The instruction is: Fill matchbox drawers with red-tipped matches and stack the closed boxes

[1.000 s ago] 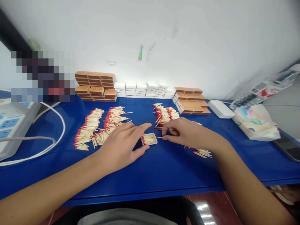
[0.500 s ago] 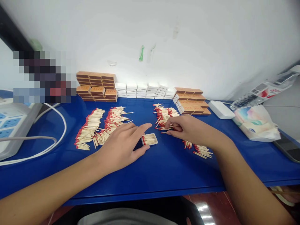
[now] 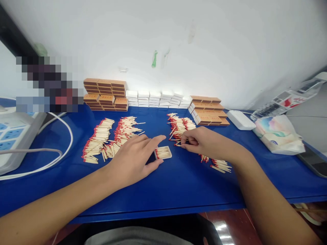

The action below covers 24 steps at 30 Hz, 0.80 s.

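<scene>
A small white matchbox tray (image 3: 162, 152), partly filled with red-tipped matches, lies on the blue table (image 3: 178, 183). My left hand (image 3: 134, 158) rests beside it, forefinger along the tray's far side and thumb at its near side, steadying it. My right hand (image 3: 201, 142) is just right of the tray at the near end of a match pile (image 3: 178, 126), its fingertips pinched on a few matches. More matches (image 3: 217, 165) lie under my right wrist.
Two long heaps of matches (image 3: 107, 139) lie at the left. Along the wall stand stacked brown matchbox sleeves (image 3: 104, 95), white inner trays (image 3: 155, 98) and more brown sleeves (image 3: 208, 112). A power strip (image 3: 12, 136) with white cables is far left; a white adapter (image 3: 240, 119) and tissue pack (image 3: 278, 134) right.
My right hand moved from the tray's right end back to the match pile and pinched matches there. My left hand and the tray stayed in place.
</scene>
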Each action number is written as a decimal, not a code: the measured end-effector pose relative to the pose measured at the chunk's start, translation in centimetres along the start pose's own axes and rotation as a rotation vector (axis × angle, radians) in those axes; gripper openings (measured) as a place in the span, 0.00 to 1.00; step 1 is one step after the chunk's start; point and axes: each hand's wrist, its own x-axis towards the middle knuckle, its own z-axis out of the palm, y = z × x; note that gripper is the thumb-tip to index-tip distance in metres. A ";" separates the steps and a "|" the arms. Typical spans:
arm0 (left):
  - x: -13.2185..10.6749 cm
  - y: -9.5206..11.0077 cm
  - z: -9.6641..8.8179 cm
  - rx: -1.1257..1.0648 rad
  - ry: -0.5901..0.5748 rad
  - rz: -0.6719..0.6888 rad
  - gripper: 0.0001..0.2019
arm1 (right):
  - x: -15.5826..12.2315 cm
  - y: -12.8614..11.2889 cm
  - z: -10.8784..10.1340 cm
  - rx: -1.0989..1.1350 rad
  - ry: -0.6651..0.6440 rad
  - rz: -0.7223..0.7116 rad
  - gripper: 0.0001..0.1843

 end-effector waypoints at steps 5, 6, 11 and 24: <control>-0.1 0.0 0.0 0.000 -0.006 -0.002 0.29 | 0.0 0.0 0.1 0.006 -0.013 0.005 0.09; -0.1 0.0 0.0 0.002 -0.005 0.001 0.29 | 0.0 0.0 0.1 0.017 -0.012 0.001 0.09; -0.1 0.1 0.0 0.013 0.005 0.013 0.29 | -0.3 -0.1 -0.1 0.049 0.003 -0.006 0.09; -0.1 0.0 -0.1 -0.006 -0.016 -0.008 0.29 | -0.4 -0.2 -0.2 -0.005 -0.013 0.010 0.10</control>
